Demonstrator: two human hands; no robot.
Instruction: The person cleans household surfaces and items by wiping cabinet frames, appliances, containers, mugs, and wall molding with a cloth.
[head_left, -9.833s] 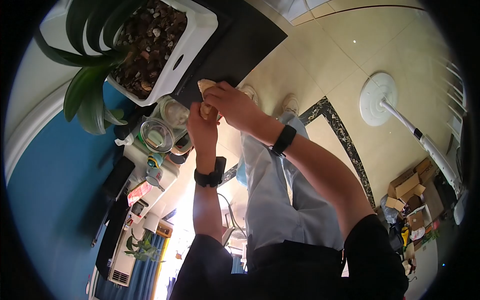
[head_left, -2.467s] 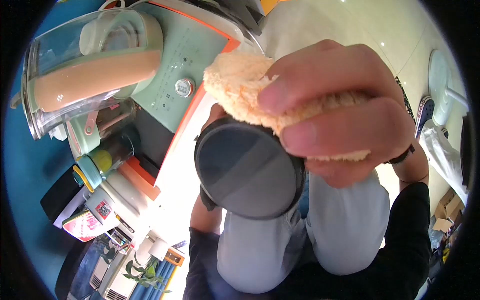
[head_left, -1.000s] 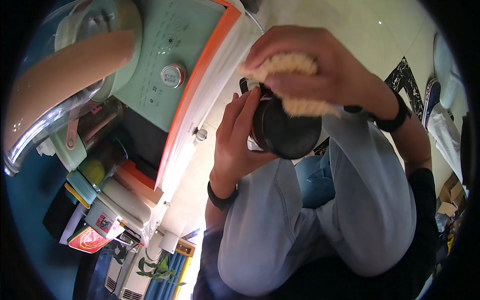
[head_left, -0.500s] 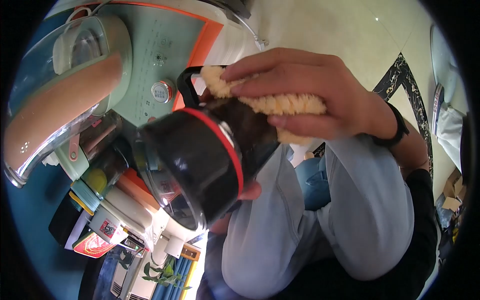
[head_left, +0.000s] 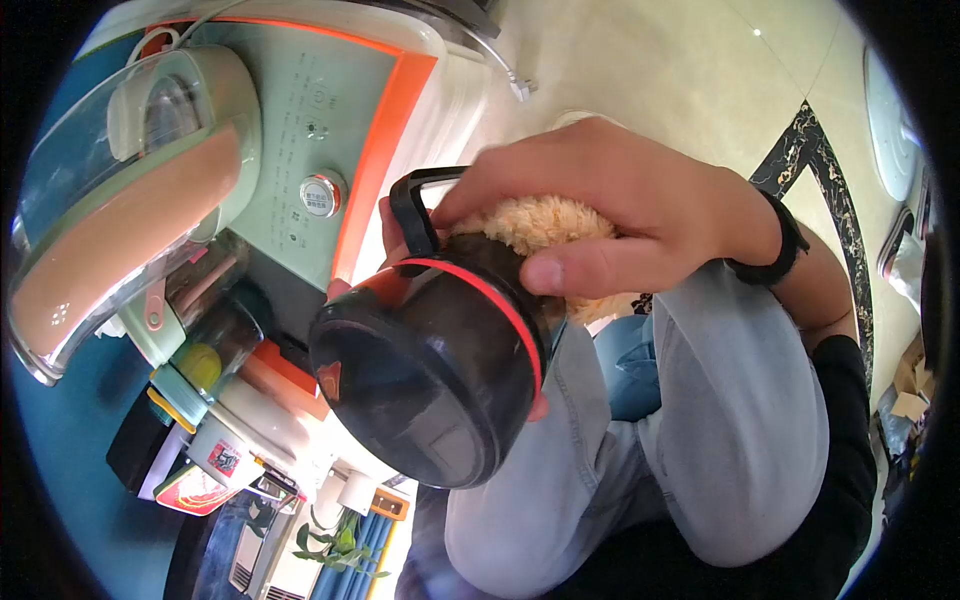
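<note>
A dark tinted jug [head_left: 425, 365] with a red band and a black handle [head_left: 408, 212] is held tilted above my lap, its broad end facing down-left. My left hand [head_left: 392, 238] supports it from behind; only some fingertips show past its edges. A fluffy cream cloth [head_left: 548, 224] is bunched in my right hand [head_left: 625, 205] and pressed against the jug's narrower part, with the thumb near the red band. A black band circles my right wrist.
At the left stands an appliance with a light green panel [head_left: 300, 110], an orange edge and a round knob [head_left: 322, 194]. Beside it lies a clear, peach-coloured container [head_left: 140, 220]. Several cups and boxes crowd the blue surface [head_left: 70, 450]. A plug [head_left: 518, 88] hangs near the pale floor.
The jug has turned, so its broad end shows more and its handle has swung right and down. My right hand has moved slightly down with the cloth and curled closer around the jug.
</note>
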